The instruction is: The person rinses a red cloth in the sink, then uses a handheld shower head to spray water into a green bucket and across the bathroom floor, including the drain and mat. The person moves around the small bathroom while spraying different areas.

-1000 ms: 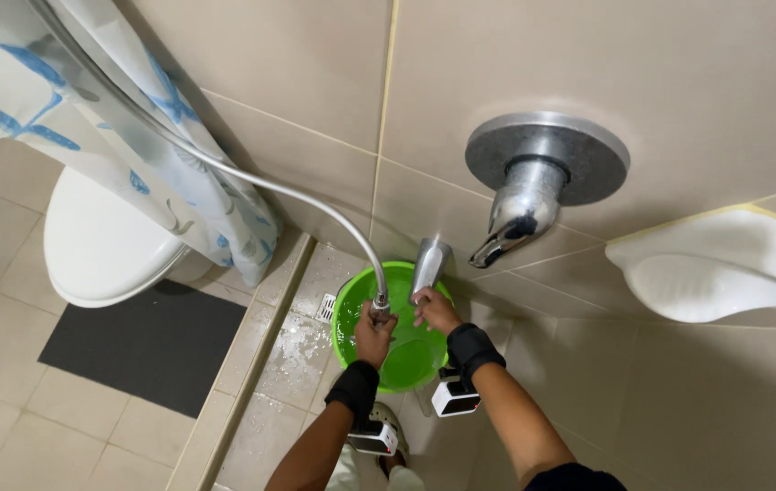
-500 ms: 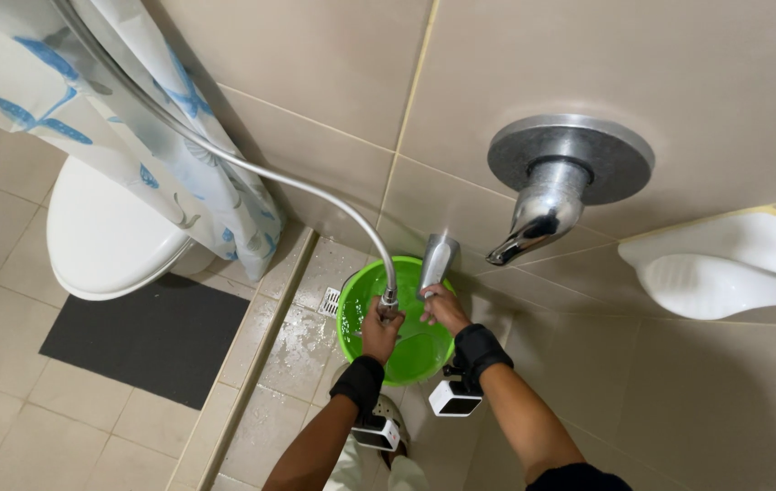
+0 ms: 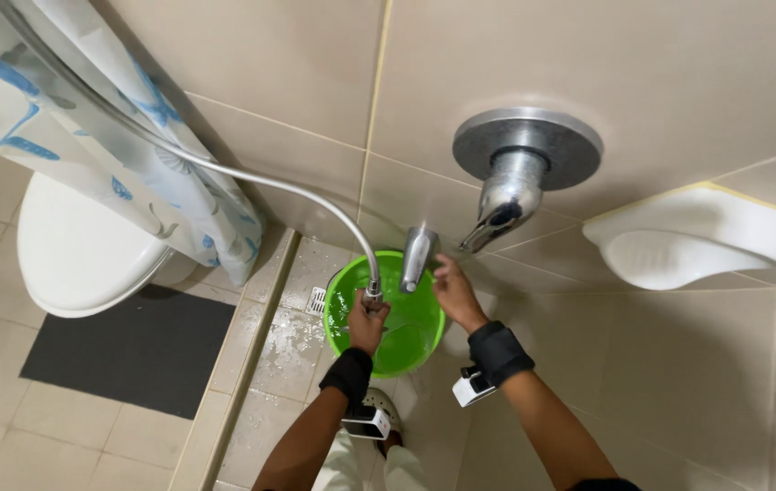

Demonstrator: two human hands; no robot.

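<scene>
My left hand point(image 3: 368, 324) is closed around the end of a metal shower hose point(image 3: 251, 178), holding it over a bright green bucket point(image 3: 410, 338) that has water in it. The hose arcs up to the left, past the curtain. My right hand point(image 3: 454, 291) is just right of a small chrome spout point(image 3: 417, 257) on the wall above the bucket. Its fingers are spread, with the fingertips at the spout and nothing in the hand. Both wrists wear black bands with small white devices attached.
A large chrome faucet handle point(image 3: 517, 178) juts from the tiled wall, and a white soap dish point(image 3: 697, 244) sits to its right. At left are a white toilet point(image 3: 88, 253), a fish-print shower curtain point(image 3: 88, 118) and a black mat point(image 3: 133, 350). A floor drain point(image 3: 315, 301) lies beside the bucket.
My right hand has come off the chrome spout and opened, shifting slightly right. My left hand keeps its hold on the hose end over the bucket.
</scene>
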